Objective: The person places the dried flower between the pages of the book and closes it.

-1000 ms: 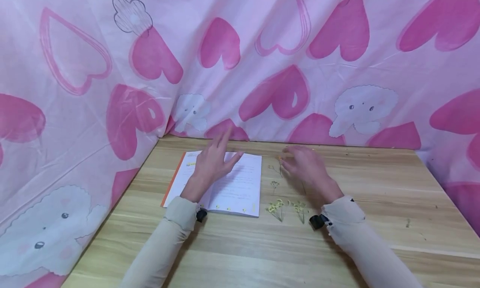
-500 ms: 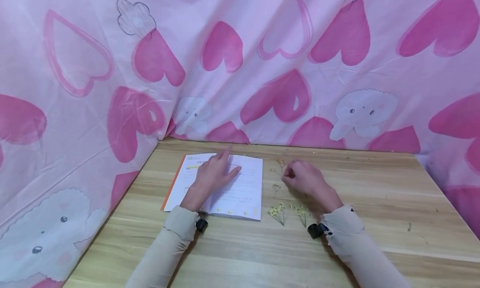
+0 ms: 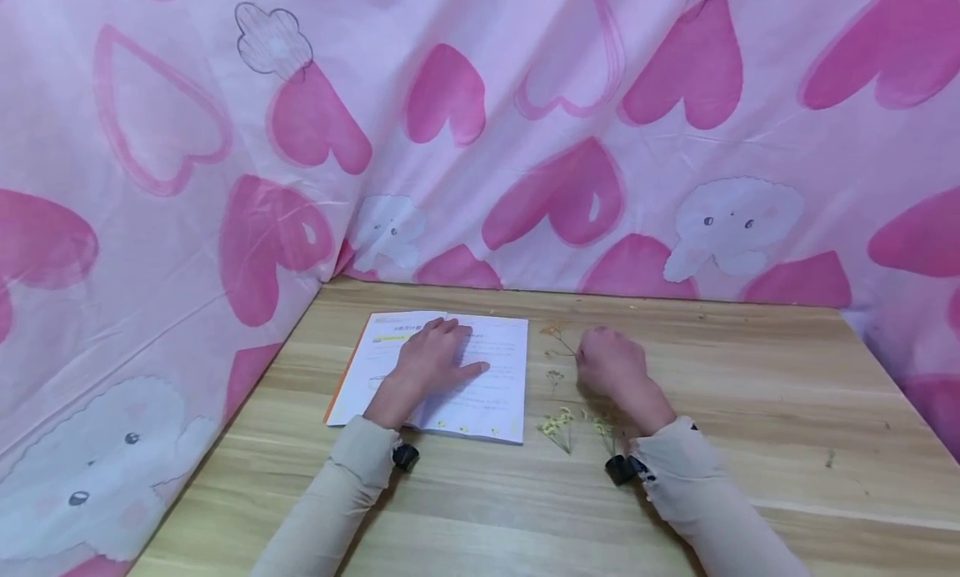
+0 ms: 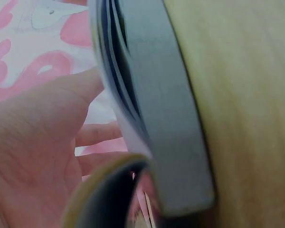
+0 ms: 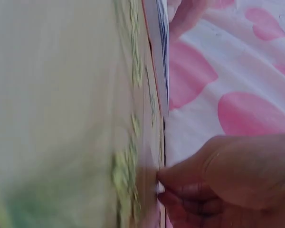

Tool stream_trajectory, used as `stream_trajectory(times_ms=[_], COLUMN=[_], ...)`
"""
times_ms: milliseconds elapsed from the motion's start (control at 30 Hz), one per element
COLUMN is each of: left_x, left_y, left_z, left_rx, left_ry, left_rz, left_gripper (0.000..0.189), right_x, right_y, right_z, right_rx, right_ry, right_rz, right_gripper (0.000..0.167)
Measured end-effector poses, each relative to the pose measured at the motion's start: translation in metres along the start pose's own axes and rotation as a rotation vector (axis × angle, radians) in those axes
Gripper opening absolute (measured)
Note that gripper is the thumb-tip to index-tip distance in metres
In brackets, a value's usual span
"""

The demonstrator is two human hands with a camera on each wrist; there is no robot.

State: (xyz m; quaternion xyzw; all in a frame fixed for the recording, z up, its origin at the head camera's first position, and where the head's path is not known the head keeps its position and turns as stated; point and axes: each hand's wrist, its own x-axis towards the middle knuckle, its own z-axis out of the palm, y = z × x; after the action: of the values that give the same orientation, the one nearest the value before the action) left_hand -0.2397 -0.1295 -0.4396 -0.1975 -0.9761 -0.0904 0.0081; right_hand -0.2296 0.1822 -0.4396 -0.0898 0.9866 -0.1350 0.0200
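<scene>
My left hand rests with spread fingers on the open book, across its middle. In the left wrist view the thick page block lies beside the thumb. Just right of the book, my right hand pinches the stem of an orange dried flower that points left from the fingers. Thumb and forefinger meet low at the tabletop in the right wrist view, where the hand stands behind yellow blossoms. The fingers hide the stem's end.
Nearer me lie two yellow dried flower sprigs, one partly behind the right wrist's black camera. A small pale sprig lies between them and the orange flower. Pink heart-patterned cloth hangs behind the wooden table.
My left hand has lowered and settled onto the book pages. The right hand came down, closed its fingertips on a stem and drew slightly toward me; the orange flower head shifted left.
</scene>
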Motion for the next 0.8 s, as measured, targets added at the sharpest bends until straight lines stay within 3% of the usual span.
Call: stream_trajectory(times_ms=[367,567,800], left_x=[-0.004,-0.004,-0.003], left_y=[-0.002,-0.003,-0.003], left_z=[-0.003,0.001,0.003], left_rx=[-0.075,-0.093,-0.074], left_ry=[-0.095,-0.079,-0.061], left_rz=[-0.034,-0.024,-0.013], left_gripper=[0.091,0.090,0.090], right_x=[-0.003,-0.002,0.001], right_y=[-0.006,-0.013,-0.039], right_z=[0.001,0.003,0.003], right_rx=[-0.004,0.034,0.076], right_ry=[-0.024,0.024,0.070], right_rz=[0.028,-0.002,-0.054], right_gripper=[0.020,0.026,0.030])
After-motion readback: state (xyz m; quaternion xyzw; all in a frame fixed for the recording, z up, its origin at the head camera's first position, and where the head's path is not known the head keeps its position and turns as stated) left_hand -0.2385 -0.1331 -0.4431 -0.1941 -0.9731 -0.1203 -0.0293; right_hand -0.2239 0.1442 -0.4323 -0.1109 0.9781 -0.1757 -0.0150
